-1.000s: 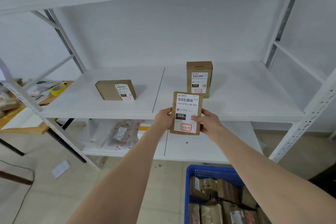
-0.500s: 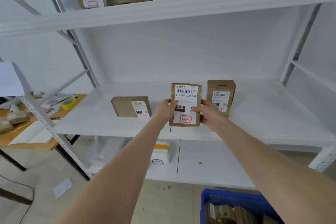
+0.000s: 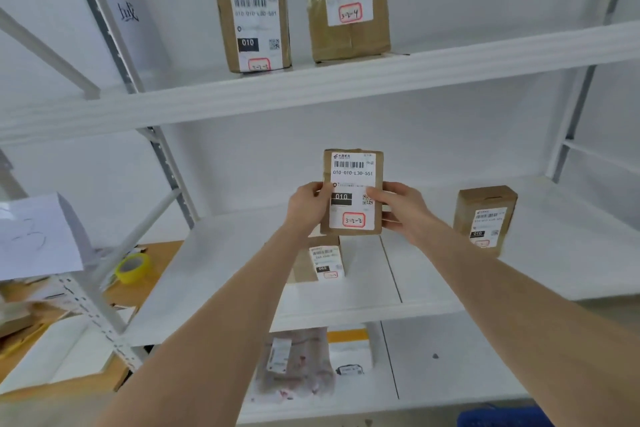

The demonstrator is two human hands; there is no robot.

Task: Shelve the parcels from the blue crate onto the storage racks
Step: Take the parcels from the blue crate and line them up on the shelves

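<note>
Catches a corner of the blue crate (image 3: 498, 419) at the bottom right edge, nearest the camera. Shows two bare forearms reaching up and forward. Grips a small brown parcel (image 3: 353, 177) upright, left hand (image 3: 306, 206) curled round its left edge, right hand (image 3: 401, 210) pinching its right edge with the thumb on the white label. Holds the parcel in the air, resting on no board, in front of the bay between the middle shelf (image 3: 433, 274) and the upper shelf (image 3: 346, 87) of the white storage rack (image 3: 166, 163); reads "3-2-2" in a red box on the label. Below the arms, on the lower shelf (image 3: 450, 367): a pinkish soft bag (image 3: 294, 364) just beside a white-and-orange packet (image 3: 349, 350). On the middle shelf: a flat box (image 3: 325, 262) partly hidden under the left wrist, and an upright box (image 3: 485, 218) well to the right. Off to the left: a wooden desk (image 3: 152, 260) with a yellow tape roll (image 3: 133, 267). Farthest and highest, on the upper shelf: a labelled box (image 3: 254, 28) near a taller box (image 3: 348, 0), apart, labels facing out.
</note>
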